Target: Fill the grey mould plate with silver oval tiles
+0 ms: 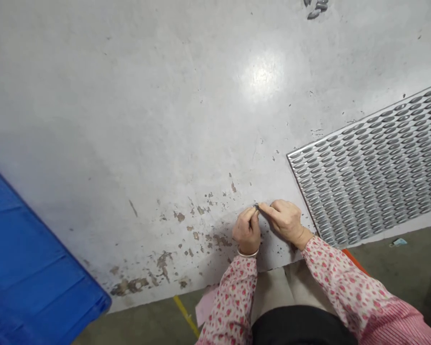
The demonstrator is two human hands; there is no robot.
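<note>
My left hand (246, 231), with a pale bangle at its wrist, pinches a small dark piece (256, 206) between thumb and fingertips. My right hand (286, 221) meets it from the other side, fingers closed and index fingertip against the same piece. The piece is mostly covered by the fingers, so its kind cannot be made out. Both hands are just above the front part of a worn white tabletop (147, 120). To their right lies a tray (289, 156) filled with rows of grey, pointed-oval metal-looking pieces (373, 167).
A large blue plastic bin (28, 268) covers the left front corner. Several loose grey oval pieces (316, 10) lie at the far edge of view. Chipped paint marks the table's front. Below are an orange object (355, 262) and a yellow floor line (187, 316).
</note>
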